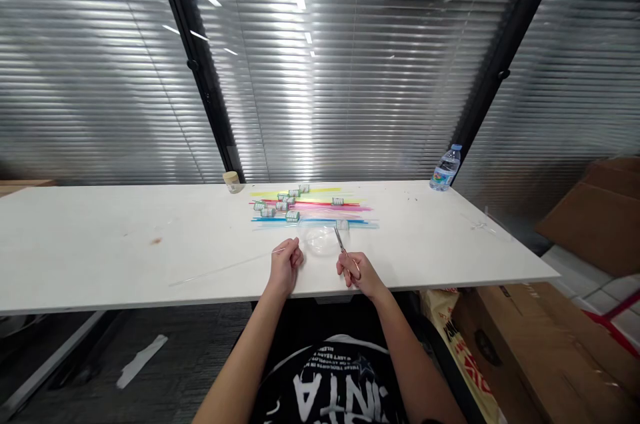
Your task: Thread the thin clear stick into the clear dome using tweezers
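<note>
My left hand [287, 263] is closed around one end of a thin clear strip [220, 271], which trails off leftward over the white table. In my right hand [361, 272] is a pair of small scissors [342, 242], my fingers in the handles and the blades pointing up and away from me. Between the hands sits a round, clear plastic piece [321, 241]; its exact kind is hard to make out. Just beyond lie bundles of thin coloured strips [320, 220] in blue, pink, red and yellow, several with printed paper labels [293, 216].
A water bottle [446, 169] stands at the table's back right, a small lidded jar [231, 182] at the back left. Clear scraps [481, 225] lie on the right of the white table [100, 244]. Cardboard boxes [555, 344] are on the floor at right; blinds rise behind.
</note>
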Tool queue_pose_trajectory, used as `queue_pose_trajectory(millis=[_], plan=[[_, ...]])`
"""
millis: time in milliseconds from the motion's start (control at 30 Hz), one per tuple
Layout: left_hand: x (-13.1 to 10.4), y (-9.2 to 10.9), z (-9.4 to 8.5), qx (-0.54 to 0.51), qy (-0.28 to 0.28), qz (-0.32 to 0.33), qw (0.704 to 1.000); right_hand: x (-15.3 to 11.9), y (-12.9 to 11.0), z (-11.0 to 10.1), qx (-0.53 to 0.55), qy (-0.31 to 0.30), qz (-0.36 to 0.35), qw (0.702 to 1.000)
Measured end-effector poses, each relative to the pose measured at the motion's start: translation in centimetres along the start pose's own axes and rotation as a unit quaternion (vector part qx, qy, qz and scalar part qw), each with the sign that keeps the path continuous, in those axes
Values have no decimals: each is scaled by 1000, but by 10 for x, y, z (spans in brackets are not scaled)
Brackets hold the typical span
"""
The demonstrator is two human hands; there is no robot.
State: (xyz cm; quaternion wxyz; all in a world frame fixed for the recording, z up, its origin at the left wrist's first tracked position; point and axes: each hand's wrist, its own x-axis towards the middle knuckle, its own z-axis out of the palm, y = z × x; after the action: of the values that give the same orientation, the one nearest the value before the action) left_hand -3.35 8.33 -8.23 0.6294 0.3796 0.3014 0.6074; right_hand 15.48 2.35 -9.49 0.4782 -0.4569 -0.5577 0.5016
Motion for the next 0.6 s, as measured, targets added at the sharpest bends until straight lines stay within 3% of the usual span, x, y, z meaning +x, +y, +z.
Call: queue_pose_trajectory(millis=[600], plan=[[0, -1, 0, 13, -4, 0, 1000, -1, -3, 3, -29, 3, 13, 1000]])
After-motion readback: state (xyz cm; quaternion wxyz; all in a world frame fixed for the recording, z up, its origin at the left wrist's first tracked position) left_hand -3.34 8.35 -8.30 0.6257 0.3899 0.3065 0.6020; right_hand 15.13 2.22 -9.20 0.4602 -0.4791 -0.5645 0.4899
